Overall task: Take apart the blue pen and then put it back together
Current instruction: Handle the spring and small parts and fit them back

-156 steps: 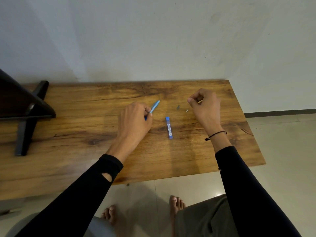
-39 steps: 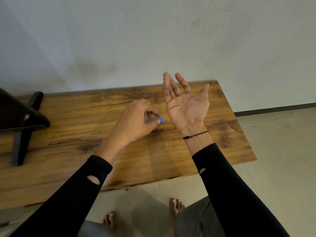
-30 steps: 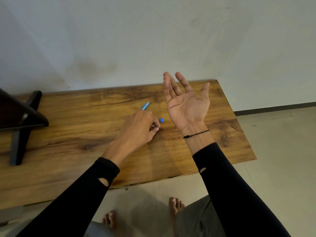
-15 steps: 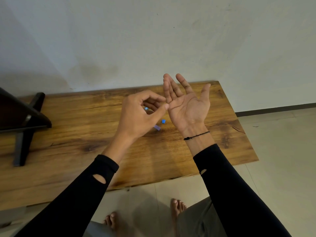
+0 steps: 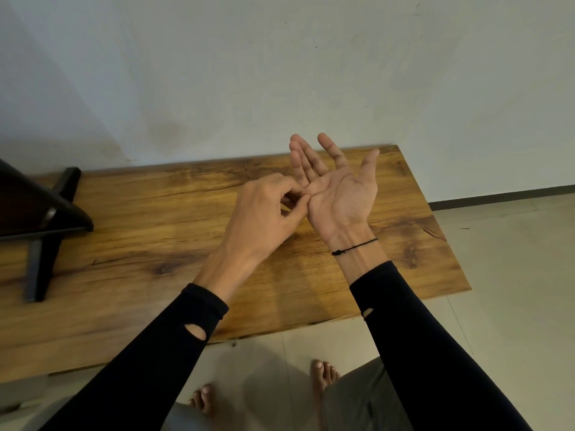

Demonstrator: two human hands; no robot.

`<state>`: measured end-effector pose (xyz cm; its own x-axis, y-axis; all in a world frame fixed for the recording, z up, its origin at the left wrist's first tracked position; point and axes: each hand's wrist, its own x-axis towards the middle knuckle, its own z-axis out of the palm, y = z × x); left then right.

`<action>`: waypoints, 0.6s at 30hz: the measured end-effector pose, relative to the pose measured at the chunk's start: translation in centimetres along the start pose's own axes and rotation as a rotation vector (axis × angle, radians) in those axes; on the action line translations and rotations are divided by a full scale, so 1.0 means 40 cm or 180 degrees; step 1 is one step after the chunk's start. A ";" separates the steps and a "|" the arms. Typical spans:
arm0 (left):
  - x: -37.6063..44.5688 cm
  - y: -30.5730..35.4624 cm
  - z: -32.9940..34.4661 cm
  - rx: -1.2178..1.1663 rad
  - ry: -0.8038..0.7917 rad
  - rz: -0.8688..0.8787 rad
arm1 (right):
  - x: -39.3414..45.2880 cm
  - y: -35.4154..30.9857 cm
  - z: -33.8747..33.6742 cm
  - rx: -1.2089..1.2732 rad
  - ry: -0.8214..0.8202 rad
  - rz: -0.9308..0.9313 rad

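A plain room in a home, by the look of it: a wooden table (image 5: 155, 231) against a bare white wall (image 5: 280, 73), pale tiled floor (image 5: 513, 275), and bare feet (image 5: 323, 373) below the near edge.

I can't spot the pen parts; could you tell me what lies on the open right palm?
A thin spring lies on the right hand, pinched by the left hand; anything beneath both hands is hidden.

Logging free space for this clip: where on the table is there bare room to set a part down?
The wooden table shows bare wood between the dark stand and the left hand, and along its right end beyond the open right hand. The middle, under both hands, is hidden; pen parts may lie there.
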<state>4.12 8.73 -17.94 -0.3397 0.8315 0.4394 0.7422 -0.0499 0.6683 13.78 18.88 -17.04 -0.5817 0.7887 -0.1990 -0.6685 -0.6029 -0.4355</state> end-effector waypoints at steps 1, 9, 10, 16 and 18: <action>0.002 -0.004 -0.001 -0.0140 0.0016 -0.0116 | 0.001 0.000 0.001 0.0047 -0.0016 0.0011; 0.024 -0.068 -0.025 -0.0869 0.0598 -0.1023 | 0.017 0.005 -0.005 -0.1559 0.0483 0.0110; 0.026 -0.077 -0.029 -0.0928 0.0630 -0.1118 | 0.018 0.010 -0.005 -0.1866 0.0406 0.0161; 0.031 -0.074 -0.036 -0.0921 0.0611 -0.1093 | 0.011 0.037 -0.011 -0.2268 -0.0118 0.0198; 0.031 -0.076 -0.036 -0.0892 0.0577 -0.1087 | 0.012 0.038 -0.011 -0.2327 -0.0127 0.0150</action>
<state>0.60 9.14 -18.57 -0.6510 0.7177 0.2473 0.3945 0.0415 0.9180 12.71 18.39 -18.17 -0.6279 0.7505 -0.2061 -0.1703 -0.3909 -0.9045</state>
